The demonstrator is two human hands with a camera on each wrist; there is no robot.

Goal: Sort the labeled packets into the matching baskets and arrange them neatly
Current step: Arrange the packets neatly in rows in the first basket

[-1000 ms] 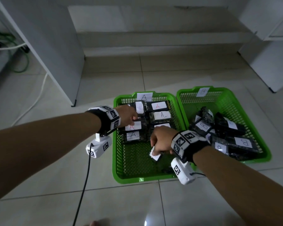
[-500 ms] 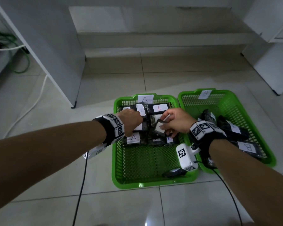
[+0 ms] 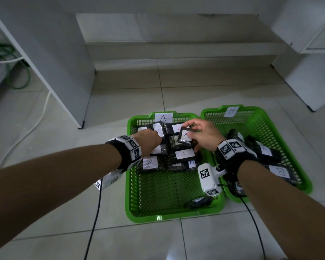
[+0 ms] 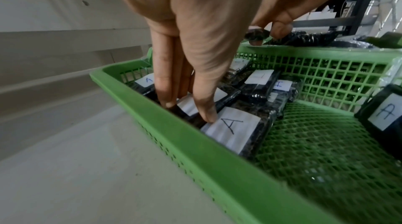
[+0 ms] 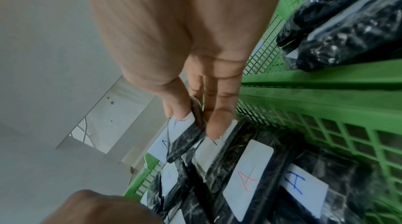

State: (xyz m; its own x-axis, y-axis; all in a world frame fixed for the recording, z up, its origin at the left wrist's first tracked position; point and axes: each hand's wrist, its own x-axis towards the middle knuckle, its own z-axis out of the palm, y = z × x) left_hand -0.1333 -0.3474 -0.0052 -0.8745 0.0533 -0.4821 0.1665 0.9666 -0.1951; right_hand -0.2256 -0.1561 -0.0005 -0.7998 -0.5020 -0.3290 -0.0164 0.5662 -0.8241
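Two green mesh baskets sit side by side on the tiled floor. Basket A [image 3: 131, 184] is on the left and basket B [image 3: 296, 166] on the right, each with a paper letter tag on its far wall. Black packets with white A labels [image 3: 184, 154] lie in rows in the far half of basket A. My right hand [image 3: 190, 132] pinches one A packet [image 3: 184, 137] [image 5: 185, 136] between thumb and fingers, tilted up above those rows. My left hand [image 3: 154, 135] [image 4: 195, 110] presses straight fingers onto the left-row packets [image 4: 232, 129]. B packets [image 3: 279, 170] lie piled in basket B.
One lone packet [image 3: 198, 201] lies at basket A's near right corner, and the near half of its mesh floor [image 3: 163, 188] is bare. A white cabinet [image 3: 60, 62] stands at the left, with cables [image 3: 23, 79] behind it. A low step [image 3: 176, 53] runs behind the baskets.
My right hand lifted the A packet from the near middle of basket A and carried it up and away to the far right rows. My left hand stayed on the left-row packets.
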